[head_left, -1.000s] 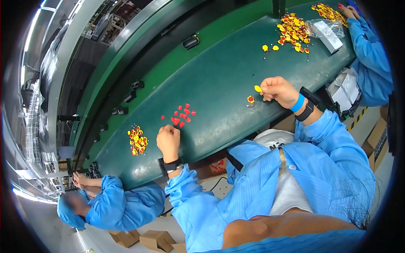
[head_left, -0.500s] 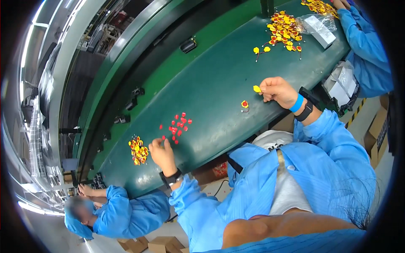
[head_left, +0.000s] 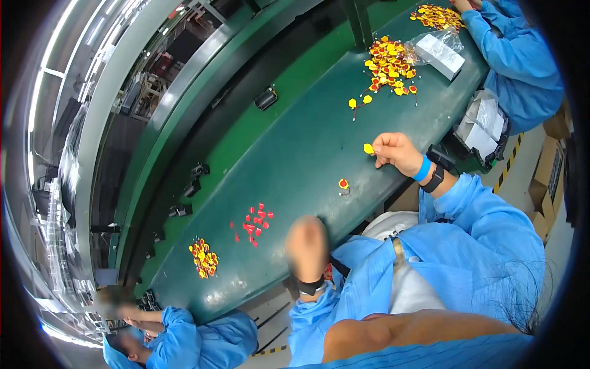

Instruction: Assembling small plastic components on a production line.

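Observation:
My right hand (head_left: 396, 154) is pinched shut on a small yellow disc-like part (head_left: 369, 149), holding it above the green work surface (head_left: 301, 160). Below and left of it lies a single yellow part with a red centre (head_left: 343, 184) and a short wire lead. My left hand (head_left: 306, 246) hovers near the table's front edge; its fingers are smeared, so what they hold, if anything, is hidden. To its left several small red discs (head_left: 257, 220) are scattered. A small pile of yellow-and-red parts (head_left: 204, 258) sits farther left.
A larger heap of yellow parts (head_left: 390, 64) and a white box in clear plastic (head_left: 439, 55) lie at the far right. Beside my right wrist stands a black-lined bin (head_left: 482, 126). Co-workers' blue sleeves show at both ends. A black device (head_left: 266, 98) rests on the green strip beyond.
My left hand has drawn back from the red discs, moving right and toward me. My right hand still pinches the yellow part. The whole view has shifted slightly.

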### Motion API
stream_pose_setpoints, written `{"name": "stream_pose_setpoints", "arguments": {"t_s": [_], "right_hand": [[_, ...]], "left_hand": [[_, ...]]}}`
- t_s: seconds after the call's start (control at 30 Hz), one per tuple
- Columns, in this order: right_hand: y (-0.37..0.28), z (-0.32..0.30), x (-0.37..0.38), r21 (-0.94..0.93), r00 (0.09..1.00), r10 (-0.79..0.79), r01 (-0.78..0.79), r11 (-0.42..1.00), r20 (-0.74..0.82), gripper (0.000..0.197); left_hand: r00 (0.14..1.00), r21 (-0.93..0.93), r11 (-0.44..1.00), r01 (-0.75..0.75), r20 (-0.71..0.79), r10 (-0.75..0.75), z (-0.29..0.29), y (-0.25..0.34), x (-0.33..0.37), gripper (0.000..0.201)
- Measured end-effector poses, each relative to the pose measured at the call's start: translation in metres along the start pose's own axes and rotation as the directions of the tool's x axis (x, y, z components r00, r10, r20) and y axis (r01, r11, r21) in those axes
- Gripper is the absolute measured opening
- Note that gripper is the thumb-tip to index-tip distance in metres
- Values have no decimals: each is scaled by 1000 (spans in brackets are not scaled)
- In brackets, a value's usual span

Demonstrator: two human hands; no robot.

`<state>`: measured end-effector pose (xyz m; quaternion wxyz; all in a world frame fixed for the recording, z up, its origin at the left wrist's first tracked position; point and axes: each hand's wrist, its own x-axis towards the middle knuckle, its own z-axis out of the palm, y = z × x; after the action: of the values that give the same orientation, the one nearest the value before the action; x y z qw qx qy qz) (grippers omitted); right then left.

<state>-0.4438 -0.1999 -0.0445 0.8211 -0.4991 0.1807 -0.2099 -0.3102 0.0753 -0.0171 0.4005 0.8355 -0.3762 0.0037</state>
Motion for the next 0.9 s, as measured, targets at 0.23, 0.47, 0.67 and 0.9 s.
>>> {"name": "stream_pose_setpoints", "arguments": {"t_s": [0.23,0.47,0.67,0.9], "right_hand": [[4,-6,-5,-54,996,-81,83,995,24,11],[0,0,-1,-72,998,-49,53,996,50,9],[1,-6,-2,-89,995,-62,70,994,82,8],[1,0,-1,-142,993,-67,81,987,96,8]], "left_hand": [[997,220,973,-74,-20,81,30,-2,7,9],[997,270,962,-23,-62,41,32,-2,7,10],[996,242,969,-43,-70,62,36,-4,10,9],[1000,85,996,22,2,-22,23,-12,10,6]]}}
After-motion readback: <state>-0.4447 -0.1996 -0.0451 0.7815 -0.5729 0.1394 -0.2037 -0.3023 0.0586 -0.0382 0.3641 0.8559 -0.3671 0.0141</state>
